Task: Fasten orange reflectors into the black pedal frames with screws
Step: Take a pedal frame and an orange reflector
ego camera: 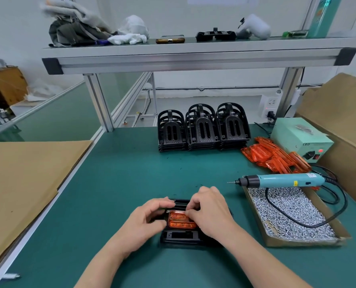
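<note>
A black pedal frame (181, 239) lies flat on the green mat in front of me, with an orange reflector (181, 222) seated in its middle. My left hand (146, 223) grips the frame's left side, fingers curled over its top edge. My right hand (209, 210) covers the frame's right part, its fingertips curled down at the reflector's upper edge; whether a screw is pinched there is hidden. Loose orange reflectors (276, 155) are heaped at the right. The electric screwdriver (281, 180) lies across a cardboard tray of screws (291, 217).
Three stacks of black pedal frames (203, 128) stand at the back of the mat. A pale green power box (300, 140) and a large cardboard box (343, 121) are at the right. Flat cardboard (21, 179) lies left. An aluminium shelf (193, 57) spans overhead.
</note>
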The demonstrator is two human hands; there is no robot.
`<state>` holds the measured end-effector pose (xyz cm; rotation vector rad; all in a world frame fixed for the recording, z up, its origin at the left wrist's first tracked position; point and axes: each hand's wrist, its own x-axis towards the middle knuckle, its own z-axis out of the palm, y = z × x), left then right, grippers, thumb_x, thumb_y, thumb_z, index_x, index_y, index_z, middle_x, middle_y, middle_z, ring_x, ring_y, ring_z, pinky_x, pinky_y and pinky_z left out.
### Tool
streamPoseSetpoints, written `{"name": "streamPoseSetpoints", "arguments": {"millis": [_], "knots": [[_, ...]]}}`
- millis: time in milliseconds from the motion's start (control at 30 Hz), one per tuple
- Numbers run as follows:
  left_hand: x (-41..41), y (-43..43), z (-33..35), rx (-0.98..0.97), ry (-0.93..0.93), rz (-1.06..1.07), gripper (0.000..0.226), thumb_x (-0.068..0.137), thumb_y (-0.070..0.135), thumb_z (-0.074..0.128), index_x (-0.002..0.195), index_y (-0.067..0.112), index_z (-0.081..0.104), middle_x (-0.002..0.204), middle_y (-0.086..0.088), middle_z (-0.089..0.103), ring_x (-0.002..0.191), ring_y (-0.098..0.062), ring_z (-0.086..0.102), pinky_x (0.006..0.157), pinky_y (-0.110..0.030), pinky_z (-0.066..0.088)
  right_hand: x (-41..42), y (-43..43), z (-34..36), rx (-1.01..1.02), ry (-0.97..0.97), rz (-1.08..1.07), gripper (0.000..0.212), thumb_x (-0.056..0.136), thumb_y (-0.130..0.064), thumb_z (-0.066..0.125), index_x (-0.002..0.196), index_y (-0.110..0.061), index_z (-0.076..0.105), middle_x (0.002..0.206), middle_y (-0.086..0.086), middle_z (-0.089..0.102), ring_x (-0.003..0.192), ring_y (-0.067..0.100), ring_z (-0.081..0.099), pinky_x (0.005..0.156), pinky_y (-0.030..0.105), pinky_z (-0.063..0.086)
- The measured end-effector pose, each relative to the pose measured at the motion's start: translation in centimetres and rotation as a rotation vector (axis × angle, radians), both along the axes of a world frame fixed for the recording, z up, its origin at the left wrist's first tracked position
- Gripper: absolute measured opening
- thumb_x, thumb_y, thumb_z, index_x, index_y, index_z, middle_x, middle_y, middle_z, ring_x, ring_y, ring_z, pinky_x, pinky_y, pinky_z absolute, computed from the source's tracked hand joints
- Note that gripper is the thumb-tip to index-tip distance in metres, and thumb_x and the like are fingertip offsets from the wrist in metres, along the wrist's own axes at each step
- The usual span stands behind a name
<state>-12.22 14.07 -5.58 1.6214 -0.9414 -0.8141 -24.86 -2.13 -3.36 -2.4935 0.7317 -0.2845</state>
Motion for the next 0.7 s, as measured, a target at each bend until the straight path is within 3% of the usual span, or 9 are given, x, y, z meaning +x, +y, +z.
{"name": "streamPoseSetpoints", "arguments": {"millis": [100, 267, 467, 600, 700], "knots": [[-0.2, 0.1, -0.2, 0.107, -0.113, -0.054, 0.067, 0.069, 0.034, 0.079, 0.132, 0.038, 0.055, 0.144, 0.019, 0.046, 0.134, -0.004, 0.045, 0.115, -0.033, 0.036, 0.0, 0.1, -0.1, -0.008, -0.010, -0.003, 0.012, 0.091, -0.030, 0.069, 0.082, -0.029, 0.076, 0.080, -0.015, 0.044, 0.097, 0.013, 0.040, 0.080, 0.026, 0.029], [-0.6, -0.3, -0.2, 0.146, -0.325, -0.083, 0.085, 0.065, 0.051, 0.080, 0.141, 0.042, 0.042, 0.151, 0.027, 0.030, 0.139, 0.009, 0.029, 0.117, -0.025, 0.028, -0.1, 0.5, -0.1, -0.080, -0.003, 0.012, 0.011, 0.093, -0.029, 0.064, 0.085, -0.030, 0.072, 0.089, -0.012, 0.048, 0.098, 0.016, 0.042, 0.090, 0.030, 0.035], [-1.8, -0.8, -0.5, 0.147, -0.434, -0.056, 0.089, 0.062, 0.064, 0.073, 0.142, 0.039, 0.042, 0.152, 0.029, 0.022, 0.141, 0.013, 0.017, 0.110, -0.007, 0.019, -0.7, 0.9, -0.4, -0.178, 0.013, -0.007, 0.016, 0.090, -0.024, 0.062, 0.083, -0.030, 0.049, 0.088, -0.014, 0.047, 0.094, 0.016, 0.041, 0.087, 0.033, 0.032], [-3.0, -1.4, -0.9, 0.108, -0.468, -0.032, 0.089, 0.062, 0.066, 0.073, 0.141, 0.038, 0.044, 0.148, 0.032, 0.021, 0.137, 0.017, 0.015, 0.101, 0.004, 0.016, -2.3, -0.8, 1.4, -0.032, -0.092, -0.010, 0.015, 0.087, -0.020, 0.067, 0.079, -0.027, 0.056, 0.084, -0.014, 0.057, 0.092, 0.014, 0.048, 0.084, 0.031, 0.037], [-3.8, -1.9, -1.2, 0.090, -0.459, -0.022, 0.088, 0.063, 0.064, 0.074, 0.142, 0.041, 0.042, 0.144, 0.037, 0.019, 0.138, 0.016, 0.014, 0.100, 0.005, 0.016, -5.0, -4.1, 3.4, -0.011, -0.218, -0.211, 0.017, 0.086, -0.012, 0.068, 0.078, -0.024, 0.060, 0.085, -0.009, 0.063, 0.085, 0.014, 0.057, 0.081, 0.033, 0.044]]}}
